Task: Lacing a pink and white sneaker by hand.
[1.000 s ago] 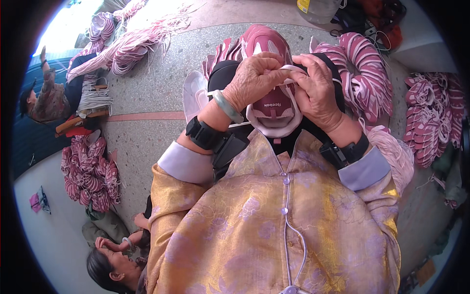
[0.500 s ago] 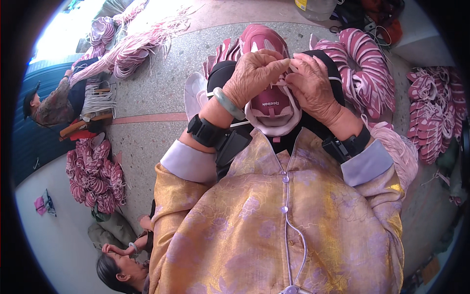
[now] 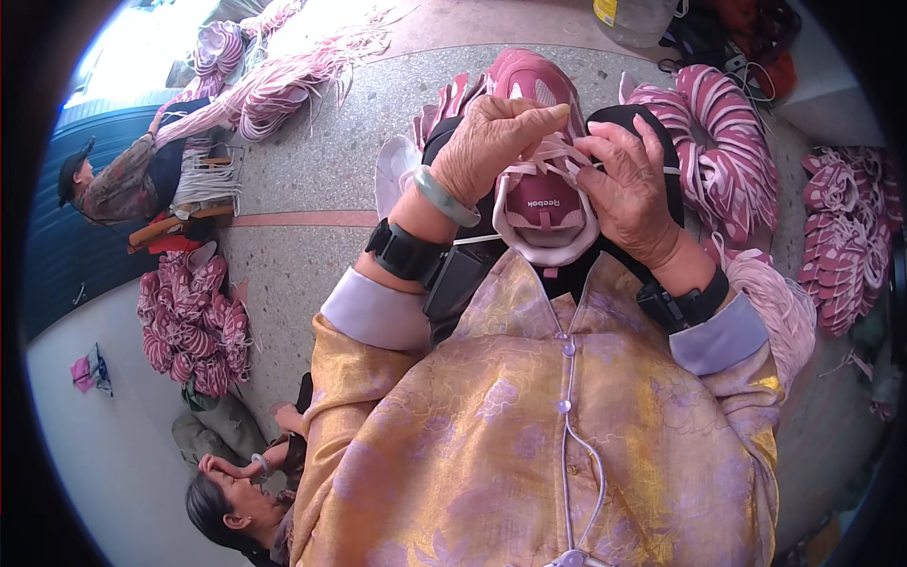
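Note:
A dark pink shoe upper point(image 3: 544, 200) with a pale padded collar lies before me between my knees, its toe pointing away. Pale pink shoelace point(image 3: 542, 159) forms loose loops over its tongue. My left hand point(image 3: 496, 142) is over the shoe's left side, closed in a pinch with the thumb stretched to the right; the lace runs up to its fingers. At the right side of the lacing, my right hand point(image 3: 628, 184) pinches the lace between thumb and index finger, its other fingers raised. The exact fingertip grip of the left hand is partly hidden.
Bundled pink uppers point(image 3: 710, 151) lie to the right, with another pile point(image 3: 844, 236) beyond. Pale laces point(image 3: 773, 307) hang by my right arm. At left are a seated person point(image 3: 118, 184) beside long laces, more uppers point(image 3: 194, 321), and another person point(image 3: 236, 501) close by.
My hands have moved slightly apart, and the right fingers have spread upward. Lace loops now show between the hands above the tongue. The whole view has shifted a little.

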`<state>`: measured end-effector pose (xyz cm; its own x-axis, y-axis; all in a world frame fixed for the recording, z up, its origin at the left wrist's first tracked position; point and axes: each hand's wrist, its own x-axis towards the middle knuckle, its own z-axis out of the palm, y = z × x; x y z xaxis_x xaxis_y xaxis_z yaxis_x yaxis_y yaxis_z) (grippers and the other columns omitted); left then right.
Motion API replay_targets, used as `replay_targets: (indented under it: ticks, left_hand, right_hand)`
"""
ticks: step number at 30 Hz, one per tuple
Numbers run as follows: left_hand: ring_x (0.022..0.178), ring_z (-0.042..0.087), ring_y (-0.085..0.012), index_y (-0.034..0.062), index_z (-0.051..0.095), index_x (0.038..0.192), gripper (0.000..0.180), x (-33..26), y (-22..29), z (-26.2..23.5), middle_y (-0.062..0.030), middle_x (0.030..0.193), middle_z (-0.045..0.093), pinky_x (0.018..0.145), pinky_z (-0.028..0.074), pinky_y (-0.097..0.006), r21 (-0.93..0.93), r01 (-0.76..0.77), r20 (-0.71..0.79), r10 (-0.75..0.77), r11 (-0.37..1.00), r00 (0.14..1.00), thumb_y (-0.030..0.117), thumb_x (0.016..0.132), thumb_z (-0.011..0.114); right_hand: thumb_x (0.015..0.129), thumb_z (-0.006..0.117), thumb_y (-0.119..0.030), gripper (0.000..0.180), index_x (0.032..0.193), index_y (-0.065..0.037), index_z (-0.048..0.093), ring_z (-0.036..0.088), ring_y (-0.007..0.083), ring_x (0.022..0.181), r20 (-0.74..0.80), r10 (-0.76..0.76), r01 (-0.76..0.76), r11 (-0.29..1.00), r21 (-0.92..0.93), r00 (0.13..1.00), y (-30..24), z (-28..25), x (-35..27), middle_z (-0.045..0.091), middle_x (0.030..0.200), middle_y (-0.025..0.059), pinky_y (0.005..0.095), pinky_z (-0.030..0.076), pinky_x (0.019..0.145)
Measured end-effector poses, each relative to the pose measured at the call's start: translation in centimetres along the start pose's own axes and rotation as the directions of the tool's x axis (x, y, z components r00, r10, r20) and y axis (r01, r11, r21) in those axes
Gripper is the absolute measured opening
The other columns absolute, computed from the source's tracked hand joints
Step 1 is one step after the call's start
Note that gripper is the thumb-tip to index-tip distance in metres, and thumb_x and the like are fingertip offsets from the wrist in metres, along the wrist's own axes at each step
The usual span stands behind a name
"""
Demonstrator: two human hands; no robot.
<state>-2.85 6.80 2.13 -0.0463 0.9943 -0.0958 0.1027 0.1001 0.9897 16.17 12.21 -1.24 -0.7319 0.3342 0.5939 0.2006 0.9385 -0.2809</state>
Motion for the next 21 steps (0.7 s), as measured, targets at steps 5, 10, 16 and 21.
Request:
replay_targets:
  ticks: [5,10,16,21]
  left_hand:
    - [0.059,0.047,-0.0061,0.0014,0.067,0.090,0.029,0.2,0.7,-0.1,-0.0026,0.068,0.059,0.058,0.039,-0.020,0.022,0.088,-0.009,-0.088,0.996,0.996,0.028,0.086,0.056]
    - [0.071,0.059,-0.0121,0.0002,0.065,0.087,0.033,1.4,-0.5,-0.6,-0.0082,0.081,0.065,0.071,0.045,-0.025,-0.165,0.118,-0.085,-0.133,0.979,0.987,0.032,0.087,0.054]
    - [0.084,0.061,-0.0167,-0.0013,0.062,0.094,0.035,0.6,1.1,-1.1,-0.0100,0.086,0.065,0.079,0.046,-0.029,-0.517,0.228,-0.013,-0.274,0.825,0.962,0.032,0.088,0.053]
    - [0.082,0.059,-0.0138,-0.0003,0.064,0.097,0.034,0.2,1.1,-1.0,-0.0075,0.087,0.065,0.079,0.044,-0.028,-0.265,0.155,0.086,-0.137,0.952,0.987,0.031,0.085,0.057]
  right_hand:
    - [0.070,0.060,-0.011,0.013,0.082,-0.010,0.063,0.049,0.0209,0.107,-0.029,-0.055,0.055,0.998,-0.016,0.998,0.1,0.1,0.2,0.057,0.100,0.0019,0.0524,0.027,0.096]
    - [0.072,0.060,-0.013,0.009,0.079,-0.009,0.063,0.046,0.0225,0.110,0.040,0.041,-0.045,0.995,0.093,0.998,-0.5,0.1,0.5,0.056,0.103,0.0031,0.0526,0.025,0.097]
    - [0.072,0.063,-0.018,0.013,0.073,-0.005,0.060,0.036,0.0265,0.119,0.258,0.256,-0.302,0.940,0.157,0.932,-0.4,-1.9,-0.7,0.050,0.113,0.0081,0.0508,0.024,0.096]
    - [0.067,0.065,-0.014,0.016,0.067,-0.002,0.055,0.040,0.0289,0.114,0.560,0.199,-0.363,0.910,0.198,0.804,2.0,-6.9,-5.9,0.050,0.113,0.0103,0.0457,0.027,0.095]
